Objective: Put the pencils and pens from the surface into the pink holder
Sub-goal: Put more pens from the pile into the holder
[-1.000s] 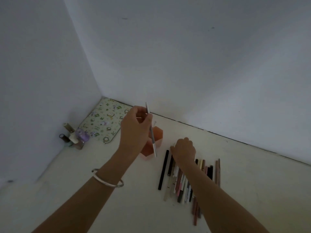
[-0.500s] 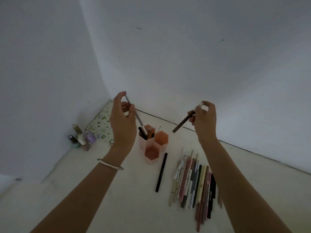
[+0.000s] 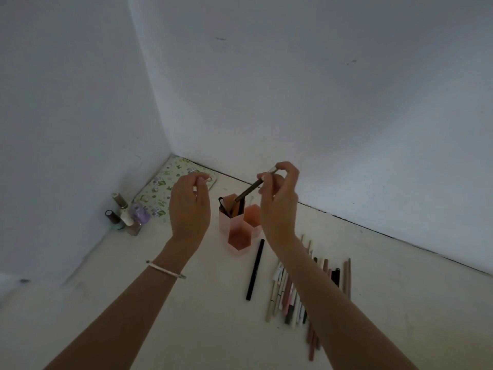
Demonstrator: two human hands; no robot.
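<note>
Dark pens (image 3: 240, 207) in tallest cell of pink holder (image 3: 225, 225)

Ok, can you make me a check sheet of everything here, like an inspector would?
Surface: pale top, dimly lit.
Job's things: pink holder with some pens standing in its tallest cup; brown pencil tilted, tip at that cup; black pen lying alone; row of pens and pencils lying beside it.
Clutter: small bottles and patterned mat in the corner.
Hands: left hand loose, holding nothing; right hand pinches the brown pencil.
Cables: nothing seen.
Surroundings: white walls meeting in a corner.
</note>
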